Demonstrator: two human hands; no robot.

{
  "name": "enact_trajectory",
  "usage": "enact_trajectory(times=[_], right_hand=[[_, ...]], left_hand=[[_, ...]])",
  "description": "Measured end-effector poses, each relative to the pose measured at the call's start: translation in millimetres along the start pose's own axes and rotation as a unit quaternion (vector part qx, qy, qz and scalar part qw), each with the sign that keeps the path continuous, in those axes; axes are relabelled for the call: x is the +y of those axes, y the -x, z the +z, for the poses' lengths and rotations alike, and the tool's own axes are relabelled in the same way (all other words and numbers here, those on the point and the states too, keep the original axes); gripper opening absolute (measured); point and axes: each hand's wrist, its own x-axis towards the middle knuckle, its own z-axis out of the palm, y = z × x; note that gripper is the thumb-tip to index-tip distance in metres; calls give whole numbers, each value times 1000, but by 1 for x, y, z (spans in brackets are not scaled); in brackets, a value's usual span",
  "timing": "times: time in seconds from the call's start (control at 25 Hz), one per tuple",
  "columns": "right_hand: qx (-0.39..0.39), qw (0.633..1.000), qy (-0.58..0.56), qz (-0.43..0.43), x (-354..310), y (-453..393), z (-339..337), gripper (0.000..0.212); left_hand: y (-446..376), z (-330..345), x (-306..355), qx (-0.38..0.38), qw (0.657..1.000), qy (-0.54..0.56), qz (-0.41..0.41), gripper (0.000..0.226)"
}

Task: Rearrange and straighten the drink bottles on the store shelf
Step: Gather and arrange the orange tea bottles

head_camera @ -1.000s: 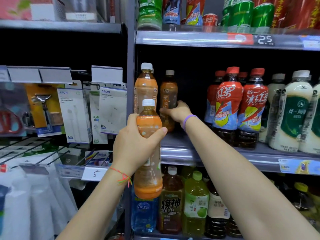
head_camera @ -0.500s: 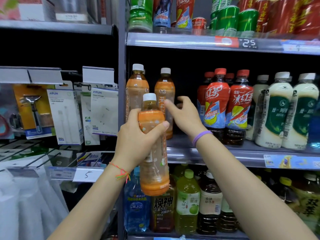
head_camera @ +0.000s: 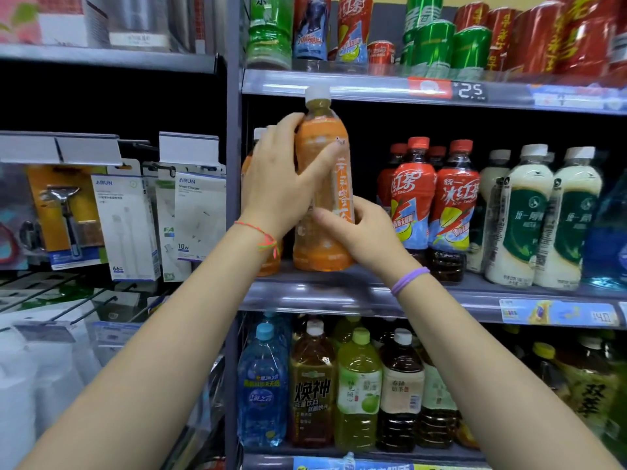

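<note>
Both hands, left hand (head_camera: 281, 184) and right hand (head_camera: 359, 232), grip the orange bottle (head_camera: 322, 157) on the shelf (head_camera: 339, 296). Twisted carelessly, it could knock over the red bottles (head_camera: 434, 205) just right of it.

Legible markings: white charger boxes (head_camera: 200, 215) are showing "ARUN" and "10w", a neighbouring box (head_camera: 125, 218) "ARUN" and "66w", the upper shelf's price tag (head_camera: 470, 91) is reading "2.5", the middle shelf's tag (head_camera: 602, 316) "14.0", and the red bottles (head_camera: 456, 205) "Ice Tea".
</note>
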Motion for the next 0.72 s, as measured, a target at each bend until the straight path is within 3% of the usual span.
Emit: enact_trajectory(times=[0.16, 0.28, 0.48, 0.72], right_hand=[[54, 998, 18, 42, 26, -11, 12, 56], [65, 995, -27, 64, 33, -18, 21, 46], [105, 992, -17, 70, 31, -35, 38, 49], [96, 990, 54, 89, 40, -35, 53, 48]], left_hand=[[23, 2, -29, 103, 969, -212, 77, 45], [39, 0, -52, 103, 945, -306, 57, 61], [51, 0, -73, 83, 930, -355, 35, 72], [63, 4, -88, 55, 924, -378, 23, 86]])
